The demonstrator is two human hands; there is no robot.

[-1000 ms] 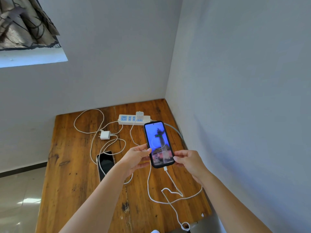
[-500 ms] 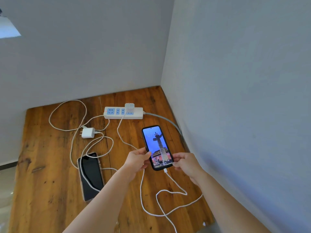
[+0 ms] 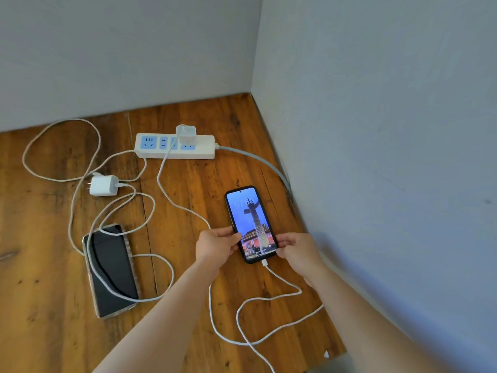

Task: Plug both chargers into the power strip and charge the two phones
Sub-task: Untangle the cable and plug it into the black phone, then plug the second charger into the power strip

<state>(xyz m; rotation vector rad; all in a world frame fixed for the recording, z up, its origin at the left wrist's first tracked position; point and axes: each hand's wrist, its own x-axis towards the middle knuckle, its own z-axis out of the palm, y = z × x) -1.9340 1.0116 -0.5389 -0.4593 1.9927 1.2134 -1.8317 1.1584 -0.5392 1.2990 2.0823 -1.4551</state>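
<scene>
A black-cased phone (image 3: 248, 215) with a lit screen lies low over the wooden table, its near end held between my left hand (image 3: 216, 244) and my right hand (image 3: 297, 253). A white cable (image 3: 258, 300) is plugged into its bottom end and runs in loops to a white charger (image 3: 185, 133) seated in the white power strip (image 3: 174, 152). A second white charger (image 3: 103, 185) lies unplugged on the table, prongs pointing left. Its cable (image 3: 150, 211) loops across a second phone (image 3: 111, 270) with a dark screen, lying flat at the left.
The wooden table (image 3: 53, 332) sits in a corner, with grey walls (image 3: 376, 130) at the back and right. The strip's grey cord (image 3: 265, 164) runs along the right wall. The table's near edge shows at the lower right.
Both hands have lowered the lit phone from mid-air down toward the table near the right wall. My view has tilted down and moved closer.
</scene>
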